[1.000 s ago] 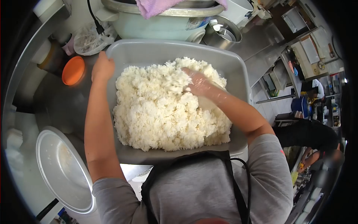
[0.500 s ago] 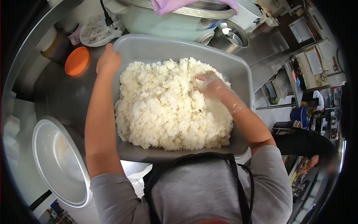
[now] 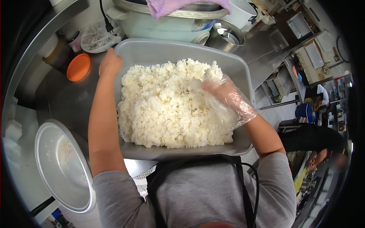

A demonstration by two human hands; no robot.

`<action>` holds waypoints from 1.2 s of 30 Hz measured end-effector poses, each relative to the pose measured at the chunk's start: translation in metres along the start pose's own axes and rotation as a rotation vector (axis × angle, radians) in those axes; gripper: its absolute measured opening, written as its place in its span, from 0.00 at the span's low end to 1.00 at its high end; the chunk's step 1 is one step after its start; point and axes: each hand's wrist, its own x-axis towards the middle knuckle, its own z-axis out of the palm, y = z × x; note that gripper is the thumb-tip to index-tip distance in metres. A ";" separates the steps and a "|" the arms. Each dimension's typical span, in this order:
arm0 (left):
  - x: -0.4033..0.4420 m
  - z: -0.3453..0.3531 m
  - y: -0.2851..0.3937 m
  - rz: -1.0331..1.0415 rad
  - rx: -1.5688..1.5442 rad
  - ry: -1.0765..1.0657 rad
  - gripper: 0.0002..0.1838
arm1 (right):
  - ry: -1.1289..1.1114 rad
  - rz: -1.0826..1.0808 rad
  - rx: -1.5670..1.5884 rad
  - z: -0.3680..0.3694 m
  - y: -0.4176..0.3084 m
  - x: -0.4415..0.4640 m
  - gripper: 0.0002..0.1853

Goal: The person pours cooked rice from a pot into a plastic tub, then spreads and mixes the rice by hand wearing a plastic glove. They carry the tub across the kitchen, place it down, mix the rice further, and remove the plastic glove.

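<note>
A large grey tub (image 3: 152, 46) holds a broad heap of white rice (image 3: 163, 106). My left hand (image 3: 110, 64), bare, is closed round the tub's rim at its upper left corner. My right hand (image 3: 224, 93) wears a loose clear plastic glove and is over the right part of the heap. Its fingers are closed round a clump of rice that shows above them, and the glove's cuff hangs at the wrist.
An orange bowl (image 3: 78, 67) and a bag (image 3: 99, 37) lie left of the tub. A white oval basin (image 3: 64, 167) is at lower left. Behind stand a rice cooker (image 3: 159, 28) with a purple cloth and a metal pot (image 3: 226, 37). Another person (image 3: 311, 140) bends at far right.
My right hand has drawn back toward the tub's right side and turned, with rice now showing in its fingers. The left hand stays on the rim.
</note>
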 end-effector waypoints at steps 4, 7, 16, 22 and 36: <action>-0.001 -0.003 0.001 0.001 -0.015 -0.015 0.20 | -0.131 -0.137 -0.351 -0.005 0.009 -0.018 0.35; 0.000 -0.001 -0.002 -0.005 -0.046 -0.028 0.21 | -0.427 -0.180 -0.854 0.010 0.003 -0.051 0.41; -0.008 -0.011 0.010 -0.110 -0.042 -0.068 0.21 | -0.479 -0.407 -1.395 0.089 -0.001 -0.001 0.44; -0.012 -0.014 0.009 -0.101 0.000 -0.069 0.21 | -0.452 -0.375 -1.202 0.106 -0.002 0.068 0.47; -0.007 -0.013 0.002 -0.130 -0.093 -0.084 0.22 | -0.749 -0.060 -0.657 0.043 -0.073 0.086 0.41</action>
